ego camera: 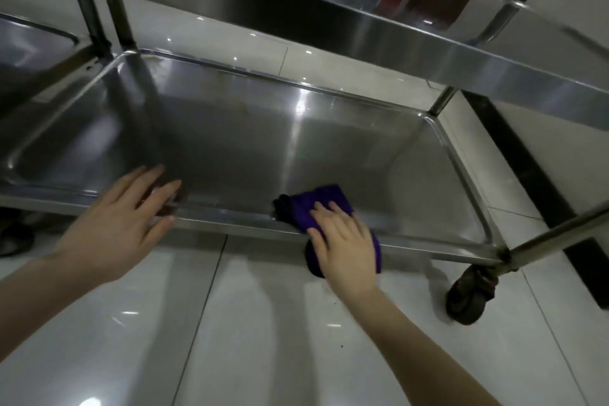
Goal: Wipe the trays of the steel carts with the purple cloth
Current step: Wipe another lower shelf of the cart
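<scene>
The bottom steel tray (pixel 230 128) of a cart fills the middle of the head view. A purple cloth (pixel 316 204) lies over the tray's near rim, part inside the tray and part hanging down outside. My right hand (pixel 342 241) presses flat on the cloth at the rim, fingers straight. My left hand (pixel 122 221) hovers at the near rim further left, fingers spread and straight, holding nothing; I cannot tell whether its fingertips touch the steel.
An upper steel tray (pixel 362 33) overhangs the bottom one. A second cart's tray (pixel 29 43) stands to the left. A black caster wheel (pixel 471 293) sits at the near right corner, with a slanted steel leg (pixel 560 231). White floor tiles (pixel 230 323) lie below.
</scene>
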A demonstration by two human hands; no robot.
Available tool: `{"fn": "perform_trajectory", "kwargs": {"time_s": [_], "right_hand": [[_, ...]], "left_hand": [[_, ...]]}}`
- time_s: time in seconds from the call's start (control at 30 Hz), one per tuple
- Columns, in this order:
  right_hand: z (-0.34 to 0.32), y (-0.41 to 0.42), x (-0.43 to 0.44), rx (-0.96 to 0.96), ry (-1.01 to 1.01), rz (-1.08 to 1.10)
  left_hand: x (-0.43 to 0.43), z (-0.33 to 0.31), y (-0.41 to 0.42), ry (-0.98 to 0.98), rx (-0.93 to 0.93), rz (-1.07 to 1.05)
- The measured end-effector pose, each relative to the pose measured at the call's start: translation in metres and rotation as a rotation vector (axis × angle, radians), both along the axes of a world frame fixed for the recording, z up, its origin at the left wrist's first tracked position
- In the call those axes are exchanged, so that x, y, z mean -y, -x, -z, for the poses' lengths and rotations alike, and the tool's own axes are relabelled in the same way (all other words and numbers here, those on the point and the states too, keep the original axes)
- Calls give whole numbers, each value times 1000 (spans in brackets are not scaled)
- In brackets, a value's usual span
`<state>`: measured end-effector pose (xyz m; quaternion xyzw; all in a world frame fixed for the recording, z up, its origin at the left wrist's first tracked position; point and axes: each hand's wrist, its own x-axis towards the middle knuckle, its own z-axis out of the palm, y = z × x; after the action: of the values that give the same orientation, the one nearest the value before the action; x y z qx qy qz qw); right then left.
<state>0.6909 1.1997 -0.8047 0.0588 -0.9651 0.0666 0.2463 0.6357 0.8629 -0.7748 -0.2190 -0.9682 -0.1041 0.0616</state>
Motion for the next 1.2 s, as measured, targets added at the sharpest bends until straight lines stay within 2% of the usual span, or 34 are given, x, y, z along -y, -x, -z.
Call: {"fn": "perform_trajectory", "kwargs": {"time_s": [0.13, 0.2, 0.27, 0.37, 0.47, 0.53, 0.6, 0.7, 0.8, 0.9, 0.97, 1.07, 1.2], "right_hand": [[0, -28, -72, 138, -17, 426], [3, -26, -67, 155, -32, 509], [3, -17, -25, 68, -71, 394], [-4, 6, 85, -21, -76, 63], [-12, 41, 193, -34, -33, -183], [-14, 57, 238, 51, 10, -297], [-17, 62, 250, 151, 39, -350], [-18, 47, 209, 139, -18, -369], [-14, 33, 145, 123, -77, -229], [-9, 29, 127, 158, -65, -109], [-9, 34, 150, 119, -103, -148], [-18, 54, 217, 82, -119, -352], [-21, 94, 315, 294, -9, -511]], "left_hand": [[46, -5, -6, -86, 7, -118], [66, -7, -9, -104, 12, -153], [83, -4, -14, -145, 7, -188], [102, 8, -30, -180, -14, -225], [114, 15, -40, -82, -40, -174], [119, 14, -40, -35, -53, -183], [123, 11, -37, -32, -43, -228], [135, 10, -32, -103, -35, -315], [145, 15, -29, -138, -37, -299], [154, 23, -28, -164, -58, -280], [157, 25, -26, -239, -73, -290], [160, 24, -25, -356, -119, -368], [156, 22, -23, -410, -175, -389]]}}
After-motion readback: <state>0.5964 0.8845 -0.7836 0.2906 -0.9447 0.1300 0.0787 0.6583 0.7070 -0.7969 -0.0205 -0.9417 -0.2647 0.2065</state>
